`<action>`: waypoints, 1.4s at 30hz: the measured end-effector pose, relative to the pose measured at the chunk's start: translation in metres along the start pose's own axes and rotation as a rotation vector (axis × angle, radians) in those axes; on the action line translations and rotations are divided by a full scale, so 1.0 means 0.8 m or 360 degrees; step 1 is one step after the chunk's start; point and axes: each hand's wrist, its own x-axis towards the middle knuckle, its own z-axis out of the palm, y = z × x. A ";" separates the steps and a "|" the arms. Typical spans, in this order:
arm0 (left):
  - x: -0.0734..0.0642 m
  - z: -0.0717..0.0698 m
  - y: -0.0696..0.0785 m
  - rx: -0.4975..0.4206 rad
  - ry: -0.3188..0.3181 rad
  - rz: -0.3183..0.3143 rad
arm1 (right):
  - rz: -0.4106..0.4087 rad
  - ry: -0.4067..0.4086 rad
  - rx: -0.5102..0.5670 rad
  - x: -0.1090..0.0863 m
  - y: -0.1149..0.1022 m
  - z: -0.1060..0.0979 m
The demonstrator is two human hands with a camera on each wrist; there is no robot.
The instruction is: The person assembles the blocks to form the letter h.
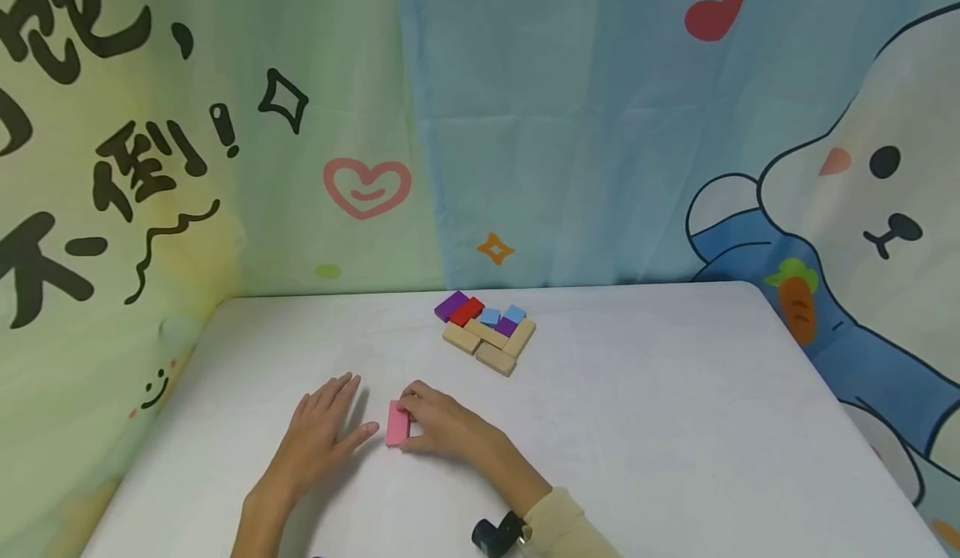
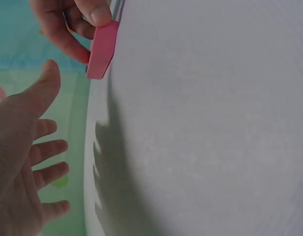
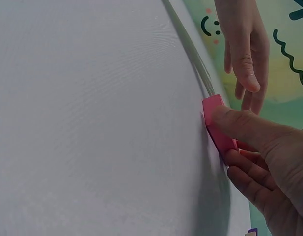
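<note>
A pink rectangular block (image 1: 398, 424) is held by my right hand (image 1: 444, 421), low over the white table in the head view. In the right wrist view the thumb presses one face of the pink block (image 3: 221, 129) while the fingers curl behind it. To the left of the block is my left hand (image 1: 318, 434), its fingers extended and its thumb pointing toward the block. A gap shows between that thumb and the block. The left wrist view has the left hand (image 2: 23, 152) with spread fingers, holding nothing, and the pink block (image 2: 103, 50) above it.
Several flat-lying blocks sit clustered toward the table's back edge: wooden ones (image 1: 495, 359), purple ones (image 1: 452, 305), a red one (image 1: 467, 311) and light blue ones (image 1: 490, 317). Behind the white table (image 1: 675, 424) hangs a printed curtain (image 1: 555, 124).
</note>
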 end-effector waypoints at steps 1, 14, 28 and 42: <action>0.001 0.001 0.001 -0.0006 0.0004 0.0017 | -0.0001 0.0005 0.0004 0.000 0.001 0.001; 0.008 0.009 0.013 -0.0059 0.0062 0.0238 | 0.0044 0.0047 0.0057 -0.006 0.011 -0.008; 0.019 0.014 0.020 -0.0087 -0.0043 0.0320 | 0.0261 0.0078 0.0025 -0.015 0.034 -0.030; 0.022 0.018 0.015 -0.0122 -0.0089 0.0342 | 0.0415 0.0126 0.0027 -0.005 0.057 -0.051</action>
